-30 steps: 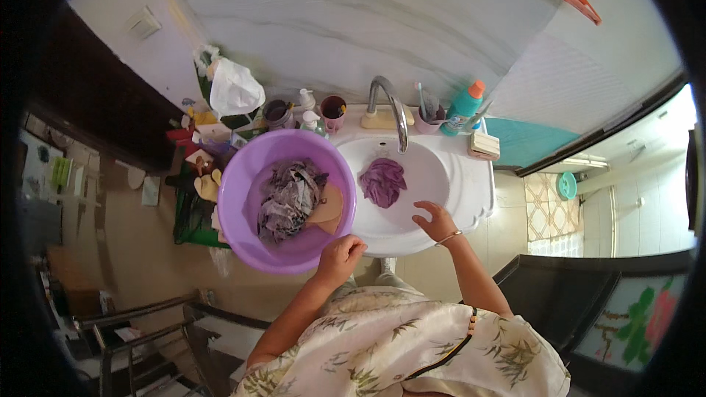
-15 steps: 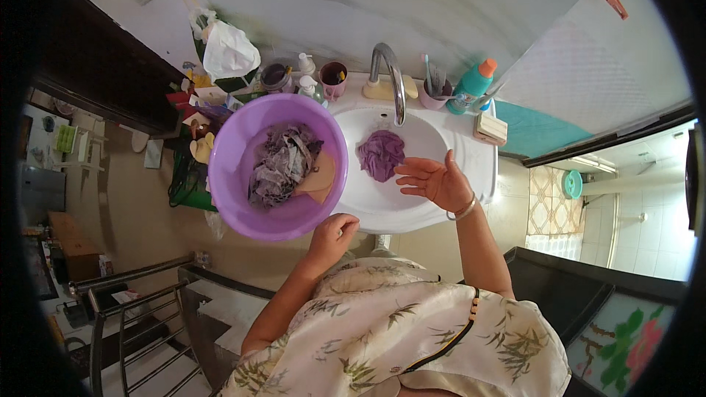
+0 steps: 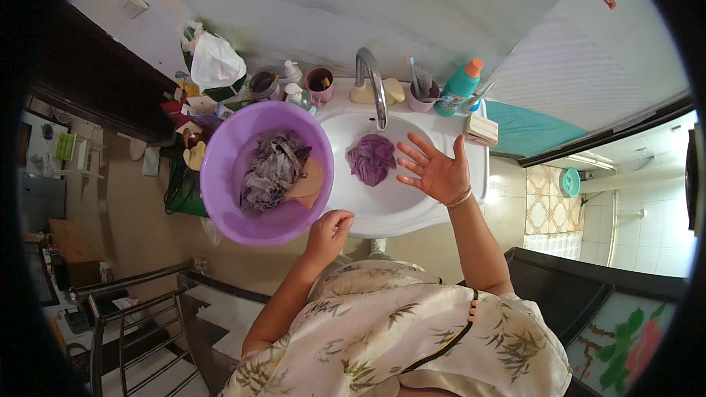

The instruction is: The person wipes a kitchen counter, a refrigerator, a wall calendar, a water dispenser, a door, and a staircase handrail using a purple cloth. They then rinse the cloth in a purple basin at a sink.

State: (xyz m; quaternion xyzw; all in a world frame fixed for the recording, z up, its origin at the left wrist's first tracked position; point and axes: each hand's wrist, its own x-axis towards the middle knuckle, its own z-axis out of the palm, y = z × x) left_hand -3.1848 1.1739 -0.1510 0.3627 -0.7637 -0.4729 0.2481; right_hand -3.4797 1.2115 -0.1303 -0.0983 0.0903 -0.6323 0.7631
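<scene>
In the white washbasin (image 3: 401, 209) lies a crumpled purple cloth (image 3: 372, 159) under the chrome faucet (image 3: 372, 81). My right hand (image 3: 443, 171) is raised over the basin's right side, palm turned up and fingers spread, holding nothing. A bracelet circles that wrist. Closed in a loose fist, my left hand (image 3: 329, 234) is at the basin's front edge, close to the lower right rim of a purple plastic tub (image 3: 215, 176); no object shows in it. The tub sits at the basin's left with a bunched grey patterned cloth (image 3: 272, 169) and a beige piece (image 3: 305, 185) inside.
Behind the basin stand pump bottles (image 3: 293, 71), a dark pink cup (image 3: 319, 87), a toothbrush cup (image 3: 423, 95) and a teal bottle with an orange cap (image 3: 460, 88). A soap box (image 3: 481, 131) sits at the right corner. A metal railing (image 3: 140, 323) is at the lower left.
My right hand has opened wider, fingers spreading and palm turning more upward. The left hand stays in a fist by the tub. The whole view has shifted slightly.
</scene>
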